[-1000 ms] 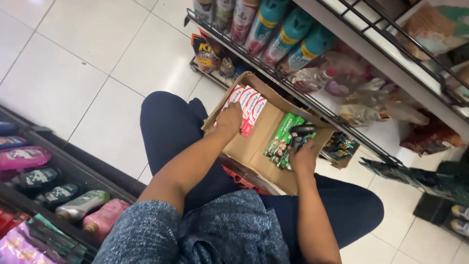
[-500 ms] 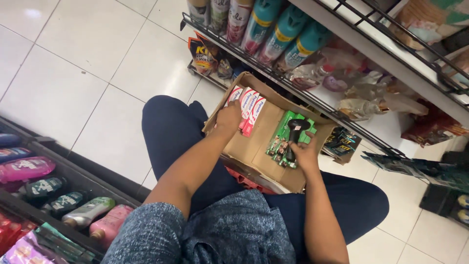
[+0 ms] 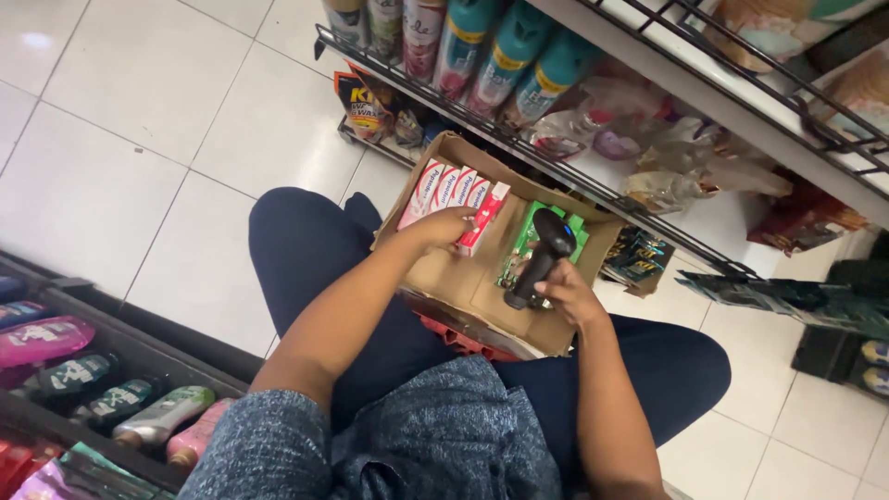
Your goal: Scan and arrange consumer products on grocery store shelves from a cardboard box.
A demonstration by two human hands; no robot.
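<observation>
A black handheld scanner [image 3: 539,257] is gripped by its handle in the right hand [image 3: 567,296], fingers closed around it, at the centre right of the frame; its head is tilted over a cluster of green packets [image 3: 519,248], most of which is hidden behind the scanner. The left hand [image 3: 443,228] is laid just left of centre on a row of red-and-white cartons [image 3: 452,196], the fingers curled over the nearest carton; whether that carton is truly clamped or merely touched cannot be told. Both groups of goods are held in an open cardboard box [image 3: 472,287], which is balanced on the lap, over dark blue trousers [image 3: 306,250]; something red is glimpsed under the box's near edge but cannot be made out. The two hands are kept apart, a bare stretch of box floor between them. Above the box, across the upper frame, a wire shelf [image 3: 519,148] is seen with spray cans [image 3: 463,46] cut off at the top edge, and blurred clear pouches [image 3: 667,176] are stacked below it. At the lower left, lying bottles [image 3: 83,380] are partly cropped on another shelf. White floor tiles [image 3: 139,139] fill the upper left.
</observation>
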